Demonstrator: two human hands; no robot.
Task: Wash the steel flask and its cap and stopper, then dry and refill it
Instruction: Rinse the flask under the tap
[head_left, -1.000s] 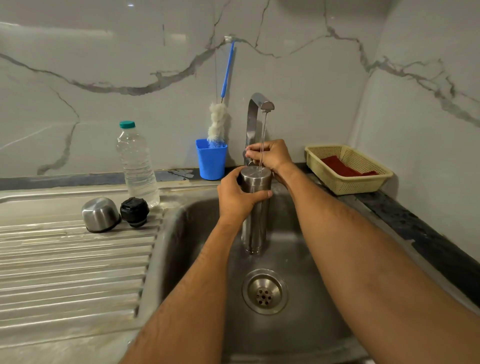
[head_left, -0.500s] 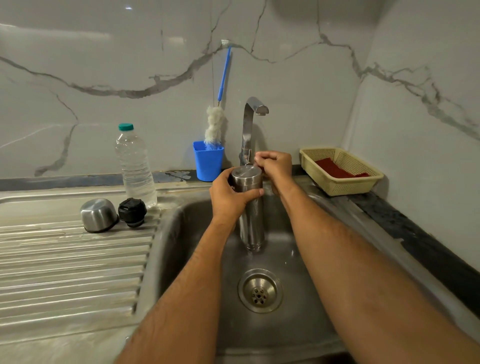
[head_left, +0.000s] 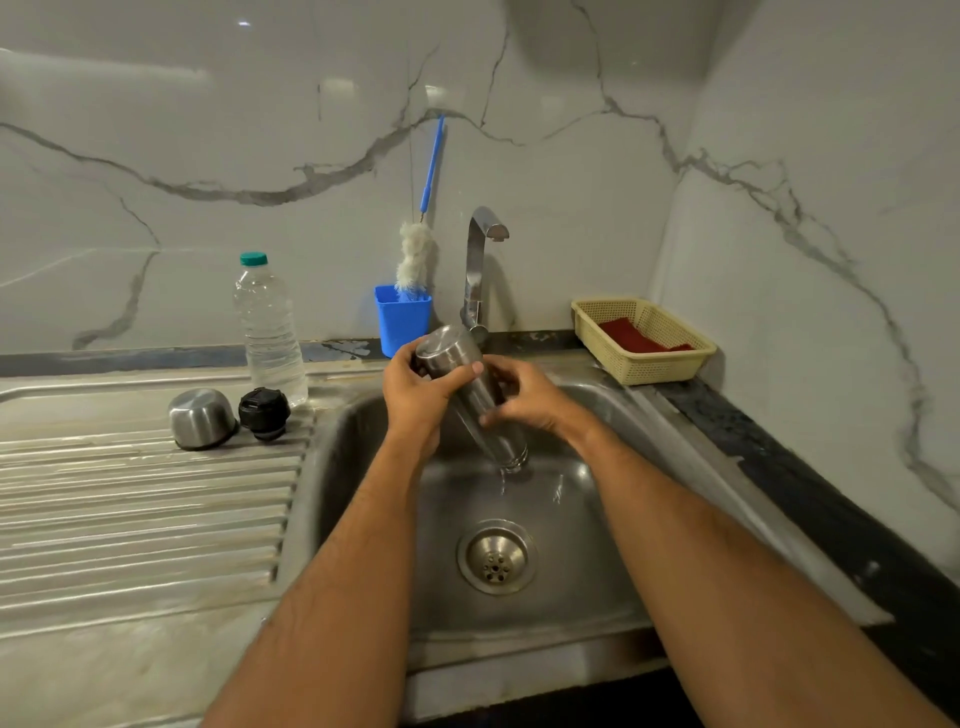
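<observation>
I have the cylindrical brushed-steel flask (head_left: 470, 395) over the back of the stainless sink basin (head_left: 363, 467), tipped mouth-down so its rinse water runs out toward the round drain (head_left: 497, 557). My left hand (head_left: 415, 402) wraps its raised base end to steer the tilt; my right hand (head_left: 524, 397) curls around the middle of the body, steadying it. The domed steel cap (head_left: 201, 418) lies mouth-down beside the black stopper (head_left: 264, 414) at the back of the ribbed draining board (head_left: 130, 509), near its sink-side edge. I judge they are waiting to be washed.
</observation>
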